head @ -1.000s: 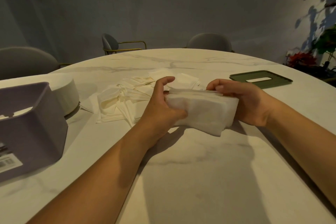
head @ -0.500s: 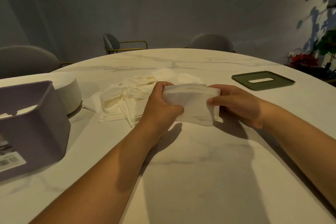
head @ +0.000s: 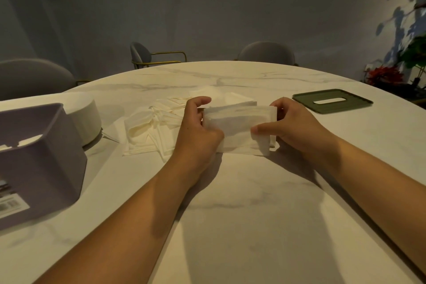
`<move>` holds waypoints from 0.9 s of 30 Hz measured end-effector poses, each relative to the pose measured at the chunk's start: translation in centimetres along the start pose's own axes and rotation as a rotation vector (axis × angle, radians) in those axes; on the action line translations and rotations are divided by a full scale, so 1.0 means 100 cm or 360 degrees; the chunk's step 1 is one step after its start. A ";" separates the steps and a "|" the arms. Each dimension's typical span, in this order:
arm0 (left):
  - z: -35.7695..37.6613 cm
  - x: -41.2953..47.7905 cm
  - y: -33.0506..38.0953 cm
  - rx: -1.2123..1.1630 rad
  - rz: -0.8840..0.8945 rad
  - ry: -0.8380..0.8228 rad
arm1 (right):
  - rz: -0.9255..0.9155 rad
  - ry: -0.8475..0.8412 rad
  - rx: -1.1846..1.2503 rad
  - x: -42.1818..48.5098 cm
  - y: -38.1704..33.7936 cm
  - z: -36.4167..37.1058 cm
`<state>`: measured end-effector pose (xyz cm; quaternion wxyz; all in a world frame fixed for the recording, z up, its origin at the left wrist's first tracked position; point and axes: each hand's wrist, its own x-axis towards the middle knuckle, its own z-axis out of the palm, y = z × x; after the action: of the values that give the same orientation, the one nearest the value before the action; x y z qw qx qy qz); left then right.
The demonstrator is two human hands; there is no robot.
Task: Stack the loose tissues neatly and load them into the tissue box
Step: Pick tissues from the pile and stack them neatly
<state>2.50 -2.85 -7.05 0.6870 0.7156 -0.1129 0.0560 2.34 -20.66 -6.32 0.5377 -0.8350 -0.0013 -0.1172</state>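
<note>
A white stack of tissues (head: 237, 125) stands on its long edge on the marble table (head: 230, 214), held between both hands. My left hand (head: 196, 134) grips its left end, thumb up over the top. My right hand (head: 297, 127) grips the right end, thumb pressed on the near face. Behind and to the left lies a messy pile of loose tissues (head: 149, 129). The purple tissue box (head: 34, 163) sits open at the left edge. Its dark green slotted lid (head: 332, 100) lies at the far right.
A white round container (head: 85, 117) stands behind the purple box. Grey chairs (head: 267, 53) ring the far side of the table, and a red and green plant (head: 396, 71) sits at the right.
The stack has been turned from a tilted, sagging hold to standing upright on the table, squared between both hands. My right thumb has come round onto its near face.
</note>
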 end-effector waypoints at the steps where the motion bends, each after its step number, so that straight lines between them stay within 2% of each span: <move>1: 0.000 -0.001 0.001 0.0001 0.0000 -0.0019 | -0.0026 -0.0025 0.0041 0.000 -0.001 -0.001; 7: 0.001 -0.003 0.003 0.0099 0.0037 -0.0074 | -0.0205 -0.0182 0.0138 -0.002 -0.002 -0.004; 11: 0.001 -0.003 0.003 0.0185 0.0045 -0.0110 | -0.0208 -0.0246 0.0194 0.000 0.001 -0.007; 15: -0.001 -0.004 0.003 0.0134 0.0066 -0.0126 | -0.0119 -0.0285 0.0197 0.004 0.003 -0.009; 21: -0.003 -0.006 0.006 0.0000 0.0029 -0.0242 | 0.0127 -0.0589 0.0378 0.002 0.002 -0.012; 27: -0.002 -0.007 0.006 0.0062 0.0063 -0.0228 | -0.0068 -0.0459 0.0307 -0.001 0.000 -0.011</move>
<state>1.73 -2.63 -6.58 0.6619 0.7287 -0.1747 0.0204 2.06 -21.65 -5.91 0.6070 -0.7873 -0.1075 -0.0070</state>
